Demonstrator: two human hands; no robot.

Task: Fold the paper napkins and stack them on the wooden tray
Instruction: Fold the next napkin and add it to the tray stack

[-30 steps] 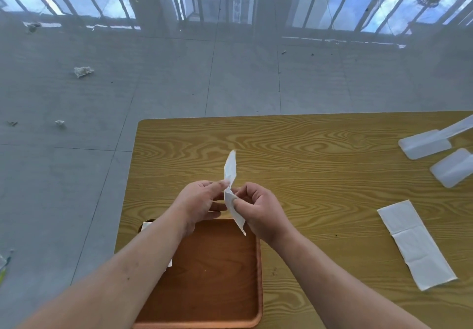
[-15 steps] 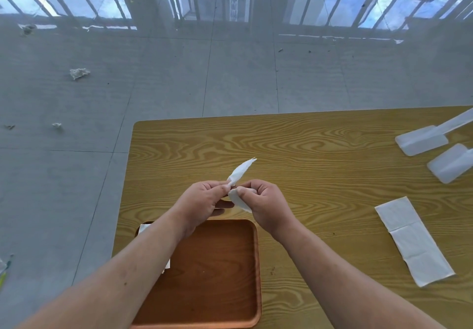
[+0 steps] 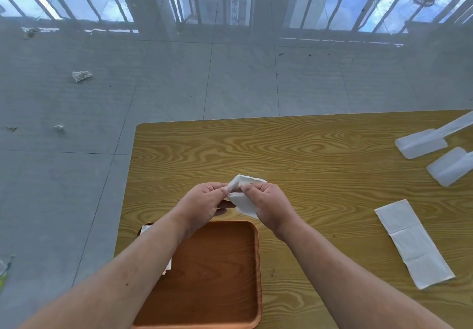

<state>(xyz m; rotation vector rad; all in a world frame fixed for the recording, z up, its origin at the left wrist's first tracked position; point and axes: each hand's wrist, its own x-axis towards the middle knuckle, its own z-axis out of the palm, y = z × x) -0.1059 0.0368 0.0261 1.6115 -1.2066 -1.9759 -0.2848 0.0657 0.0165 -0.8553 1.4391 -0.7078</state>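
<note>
A small white paper napkin [image 3: 242,195] hangs doubled over between both hands, just beyond the far rim of the wooden tray [image 3: 253,272]. My left hand [image 3: 204,204] pinches its left edge; my right hand [image 3: 268,207] pinches the right side, with the lower flap drooping under the fingers. A folded white napkin [image 3: 147,229] lies in the tray's far left corner, mostly hidden by my left forearm. A long flat napkin strip [image 3: 412,243] lies on the table at the right.
The yellow wood-grain table [image 3: 281,154] ends at its left edge close to the tray. Two white plastic paddle-shaped objects [image 3: 422,143] [image 3: 450,166] lie at the far right. Crumpled paper scraps [image 3: 82,75] dot the grey tiled floor beyond.
The napkin stood upright as a thin strip a second ago. Its top end has come down toward my right hand and it is now bent double between the fingers.
</note>
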